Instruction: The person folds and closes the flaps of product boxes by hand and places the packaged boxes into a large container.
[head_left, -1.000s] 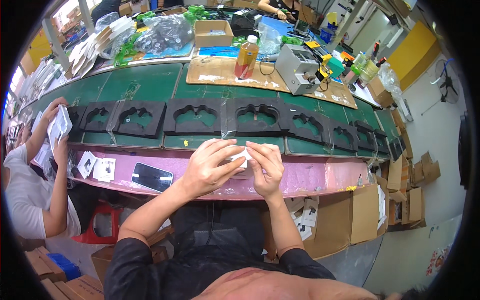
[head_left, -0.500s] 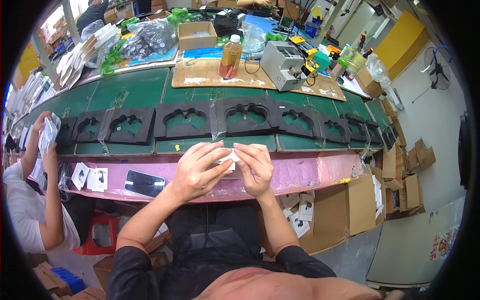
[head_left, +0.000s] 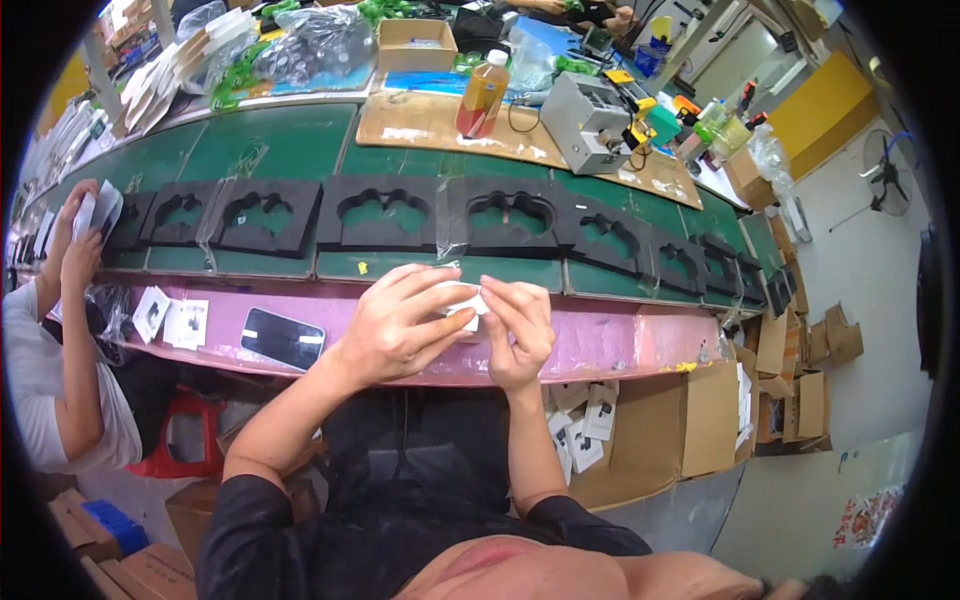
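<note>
My left hand [head_left: 395, 325] and my right hand [head_left: 522, 335] meet above the front edge of the pink bench strip [head_left: 590, 345]. Between them is a small white item [head_left: 466, 312], a box or folded paper, largely covered by my fingers. The left thumb and fingers close on its left side, while my right fingertips pinch its right edge. Just beyond my hands, black foam inserts [head_left: 262, 242] with shaped cutouts stand in a row along the green bench [head_left: 255, 150]. A strip of clear film [head_left: 450, 215] hangs over the middle of the row.
To the left lie a smartphone [head_left: 283, 338] and printed leaflets [head_left: 186, 322]. A co-worker's hands [head_left: 82, 245] hold a white packet at far left. A drink bottle [head_left: 483, 95] and grey machine [head_left: 585, 125] stand behind; an open carton [head_left: 640, 435] sits at lower right.
My view has shifted slightly. Both hands stay together on the white item, and my right fingers have shifted a little along its edge. The co-worker's hands have moved with the white packet.
</note>
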